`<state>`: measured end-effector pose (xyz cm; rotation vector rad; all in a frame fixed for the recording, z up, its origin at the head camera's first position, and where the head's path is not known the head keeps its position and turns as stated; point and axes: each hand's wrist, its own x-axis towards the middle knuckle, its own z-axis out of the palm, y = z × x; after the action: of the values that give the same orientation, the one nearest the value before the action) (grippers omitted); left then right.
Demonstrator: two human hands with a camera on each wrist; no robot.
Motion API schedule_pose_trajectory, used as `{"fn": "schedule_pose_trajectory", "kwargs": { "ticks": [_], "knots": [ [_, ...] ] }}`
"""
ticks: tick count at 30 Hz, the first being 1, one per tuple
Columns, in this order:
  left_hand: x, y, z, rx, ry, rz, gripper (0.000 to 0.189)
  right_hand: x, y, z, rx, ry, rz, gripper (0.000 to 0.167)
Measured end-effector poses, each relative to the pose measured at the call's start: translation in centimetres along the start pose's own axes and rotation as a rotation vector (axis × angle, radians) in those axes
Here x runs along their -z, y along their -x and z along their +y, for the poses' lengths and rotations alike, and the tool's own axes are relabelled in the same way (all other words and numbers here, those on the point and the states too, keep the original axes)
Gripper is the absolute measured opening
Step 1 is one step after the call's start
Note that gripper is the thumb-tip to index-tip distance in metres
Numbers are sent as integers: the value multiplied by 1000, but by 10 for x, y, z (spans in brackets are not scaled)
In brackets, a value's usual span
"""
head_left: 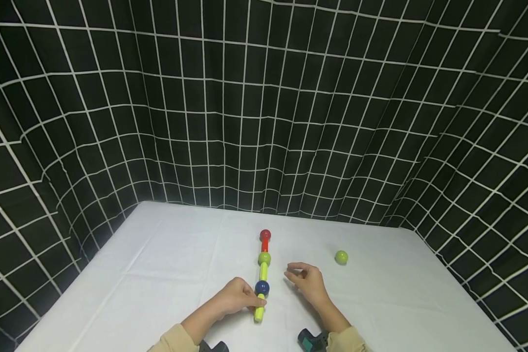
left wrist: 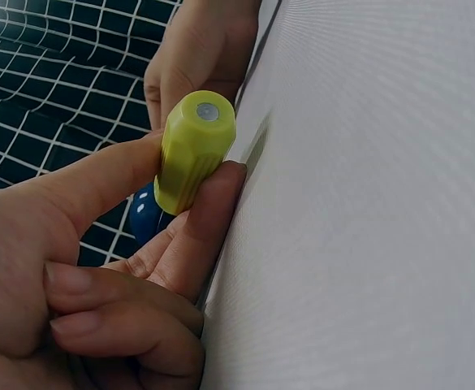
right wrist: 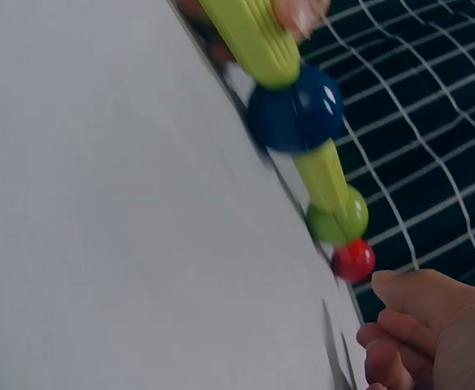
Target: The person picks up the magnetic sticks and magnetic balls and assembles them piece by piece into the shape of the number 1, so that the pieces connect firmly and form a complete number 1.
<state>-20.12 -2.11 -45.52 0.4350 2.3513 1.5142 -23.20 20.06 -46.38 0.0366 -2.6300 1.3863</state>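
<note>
A row of magnetic sticks and balls lies on the white cloth in the head view. From the far end it runs red ball [head_left: 265, 235], red stick [head_left: 265, 245], green ball [head_left: 264, 258], yellow-green stick [head_left: 263, 272], blue ball [head_left: 262, 287]. At the near end is another yellow-green stick [head_left: 258, 316], which my left hand [head_left: 235, 299] pinches between thumb and finger. A round silver disc shows in that stick's free end in the left wrist view. My right hand [head_left: 310, 283], fingers loosely bent, holds nothing, to the right of the row.
A loose green ball [head_left: 341, 257] sits beyond my right hand, to the right. The white-covered table [head_left: 167, 259] is bordered at the back and sides by black curtains [head_left: 264, 122] with a white grid. Dark wrist devices [head_left: 313, 341] show below both hands.
</note>
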Motion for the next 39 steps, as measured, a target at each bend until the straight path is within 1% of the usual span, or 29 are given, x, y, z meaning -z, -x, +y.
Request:
{"fn": "schedule_pose_trajectory", "kwargs": {
  "ticks": [3,10,17,19,26,30,33,39],
  "knots": [
    [0,0,0,4,3,1,29,6,-8,7,-18,12,31,26],
    [1,0,0,9,26,-8,30,18,-21,23,-57,70,153,28],
    [2,0,1,5,26,-9,31,26,-26,31,-67,76,234,30],
    [1,0,1,9,24,-11,31,28,-28,34,-83,77,257,30],
    [1,1,2,16,23,-11,31,38,-31,40,-105,82,303,34],
    [1,2,3,21,28,-9,31,42,-33,41,-108,91,354,37],
    [1,2,4,23,32,-8,30,44,-33,41,-94,83,396,40],
    [1,2,5,34,42,-8,29,50,-32,41,-80,7,486,43]
  ]
}}
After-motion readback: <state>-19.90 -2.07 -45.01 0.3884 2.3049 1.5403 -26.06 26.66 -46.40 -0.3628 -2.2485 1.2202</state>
